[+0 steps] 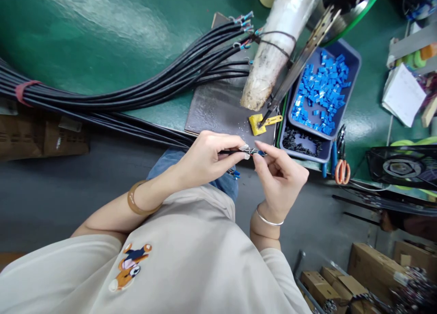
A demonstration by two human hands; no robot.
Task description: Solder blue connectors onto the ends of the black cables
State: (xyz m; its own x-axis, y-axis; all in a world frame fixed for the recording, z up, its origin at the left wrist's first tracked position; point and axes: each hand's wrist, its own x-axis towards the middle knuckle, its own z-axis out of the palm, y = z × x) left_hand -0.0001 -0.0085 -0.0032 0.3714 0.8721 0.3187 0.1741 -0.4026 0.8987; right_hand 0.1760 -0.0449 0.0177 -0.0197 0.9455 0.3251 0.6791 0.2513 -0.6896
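Green surface (102, 41), a long bundle of black cables (136, 93), a blue-grey tray (355, 73) of blue connectors (322, 84).
At the surface's near edge, the left hand (210, 157) and right hand (282, 173) almost meet at the fingertips: the left pinches one black cable end (225, 151) near its bared wires (251, 150), while the right, thumb and forefinger narrow, holds a small blue piece (261, 153) beside them; whether it is joined to the wires is too small to tell.

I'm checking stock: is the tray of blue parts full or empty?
Neither, partly full: blue parts lie heaped in the tray, with bare patches of its floor showing.
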